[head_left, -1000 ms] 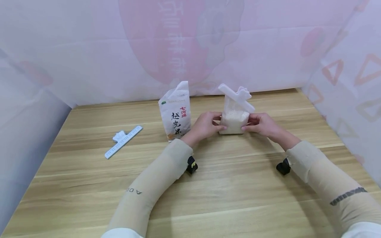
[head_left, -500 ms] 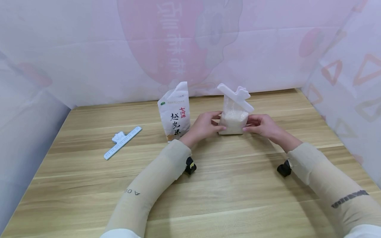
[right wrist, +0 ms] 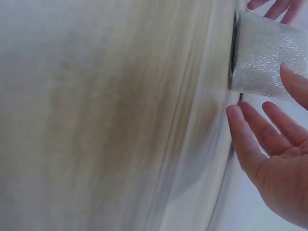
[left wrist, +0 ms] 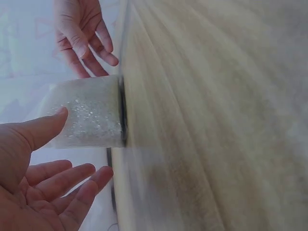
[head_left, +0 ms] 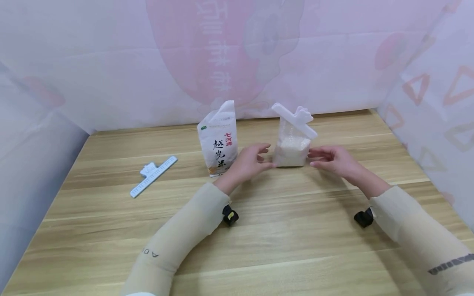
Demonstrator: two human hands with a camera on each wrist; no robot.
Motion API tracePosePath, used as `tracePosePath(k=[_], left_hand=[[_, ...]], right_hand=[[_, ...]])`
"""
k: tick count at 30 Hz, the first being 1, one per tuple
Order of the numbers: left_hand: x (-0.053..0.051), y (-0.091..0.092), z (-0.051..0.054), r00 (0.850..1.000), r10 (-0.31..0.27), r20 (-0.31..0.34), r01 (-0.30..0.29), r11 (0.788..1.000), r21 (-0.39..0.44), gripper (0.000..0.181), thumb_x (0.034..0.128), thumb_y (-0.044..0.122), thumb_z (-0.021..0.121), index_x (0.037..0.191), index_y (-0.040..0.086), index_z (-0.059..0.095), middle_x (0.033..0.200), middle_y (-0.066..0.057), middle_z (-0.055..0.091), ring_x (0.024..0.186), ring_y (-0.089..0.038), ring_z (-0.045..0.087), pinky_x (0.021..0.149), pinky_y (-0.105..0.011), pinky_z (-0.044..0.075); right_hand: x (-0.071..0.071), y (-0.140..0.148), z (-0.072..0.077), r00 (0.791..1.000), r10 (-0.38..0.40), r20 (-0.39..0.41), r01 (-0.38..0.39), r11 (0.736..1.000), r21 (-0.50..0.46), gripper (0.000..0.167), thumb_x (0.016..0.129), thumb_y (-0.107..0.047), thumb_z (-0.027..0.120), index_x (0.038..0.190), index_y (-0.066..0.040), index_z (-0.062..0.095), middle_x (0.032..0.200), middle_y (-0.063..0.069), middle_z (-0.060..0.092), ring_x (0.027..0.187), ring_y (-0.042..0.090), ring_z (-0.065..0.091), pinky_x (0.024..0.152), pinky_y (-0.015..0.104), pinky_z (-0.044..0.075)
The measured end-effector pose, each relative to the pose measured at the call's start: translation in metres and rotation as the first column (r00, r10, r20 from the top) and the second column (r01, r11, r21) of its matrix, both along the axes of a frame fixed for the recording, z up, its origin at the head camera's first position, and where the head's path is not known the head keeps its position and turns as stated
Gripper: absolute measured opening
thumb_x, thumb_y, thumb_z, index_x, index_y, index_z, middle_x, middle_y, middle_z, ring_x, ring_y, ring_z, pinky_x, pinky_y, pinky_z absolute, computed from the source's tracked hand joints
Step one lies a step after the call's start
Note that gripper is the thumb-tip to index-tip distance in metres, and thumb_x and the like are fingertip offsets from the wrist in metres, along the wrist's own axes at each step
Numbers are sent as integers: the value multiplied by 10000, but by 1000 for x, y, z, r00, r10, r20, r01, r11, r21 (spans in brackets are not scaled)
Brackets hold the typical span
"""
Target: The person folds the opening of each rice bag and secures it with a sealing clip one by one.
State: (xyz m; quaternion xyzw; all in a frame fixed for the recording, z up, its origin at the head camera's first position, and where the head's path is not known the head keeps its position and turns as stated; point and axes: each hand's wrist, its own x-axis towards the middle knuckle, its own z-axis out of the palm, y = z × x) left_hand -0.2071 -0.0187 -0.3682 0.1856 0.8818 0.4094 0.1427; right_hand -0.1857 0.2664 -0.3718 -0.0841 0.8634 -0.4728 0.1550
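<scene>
A clear bag of rice (head_left: 290,151) stands upright on the table, its top folded under a white clip (head_left: 295,120) that slants down to the right. Just left of the bag is my left hand (head_left: 249,164), fingers spread and holding nothing. My right hand (head_left: 338,162) is close by on the bag's right side, its fingers loose and gripping nothing. Both wrist views show the bag (left wrist: 91,113) (right wrist: 267,55) between the two hands, with gaps beside the palms.
A white printed rice bag (head_left: 218,139) stands behind my left wrist. On the left of the wooden table (head_left: 281,246) lies a light blue clip (head_left: 153,176). Printed cloth (head_left: 111,74) hangs behind and at the sides.
Both hands have let go of the clear bag and drawn apart, the left one leftward and the right one rightward. The bag stays standing in place.
</scene>
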Motion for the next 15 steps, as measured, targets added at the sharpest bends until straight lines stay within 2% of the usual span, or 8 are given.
tracePosePath(k=[2,4,7,10,12,15], left_hand=[[7,-6,1,1000,4,8,-4,1000,7,706,892,267,753,1497,104,425,1475,-103,530,1224,-288,619,1027,-396,507],[13,-13,2,1000,1,16,-1,1000,21,686,899,263,744,1490,104,435,1471,-101,534,1226,-287,617,1027,-397,507],[24,-23,4,1000,-4,11,4,1000,27,654,904,266,739,1476,111,461,1454,-90,555,1214,-273,628,1021,-392,511],[33,-32,7,1000,-1,-15,1,1000,25,625,904,269,741,1456,113,492,1439,-79,572,1186,-267,645,1014,-402,514],[40,-37,8,999,5,-35,-4,1000,16,602,907,273,739,1443,122,512,1432,-64,581,1166,-259,657,999,-405,523],[49,-44,11,999,12,-41,-11,999,32,566,914,261,731,1428,136,532,1434,-55,581,1161,-253,659,983,-407,532]], right_hand=[[6,2,2,1000,-3,-15,3,1000,27,541,954,-164,673,1421,33,485,1447,234,518,1259,388,573,838,99,491],[12,3,5,999,-11,-31,12,998,54,541,954,-188,676,1419,20,497,1456,221,515,1216,335,613,827,99,486],[22,4,11,998,-30,-48,33,997,69,544,953,-215,679,1417,11,507,1459,210,518,1102,130,664,816,110,489],[29,3,17,997,-50,-61,55,996,76,536,955,-251,678,1416,-25,524,1435,183,548,1001,-57,617,813,127,495],[33,1,20,996,-57,-73,62,996,69,521,955,-259,678,1407,-42,538,1378,126,601,981,-83,604,815,137,498],[37,-4,27,993,-60,-102,66,996,59,490,954,-260,680,1383,-55,562,1241,-30,661,988,-71,602,815,140,497]])
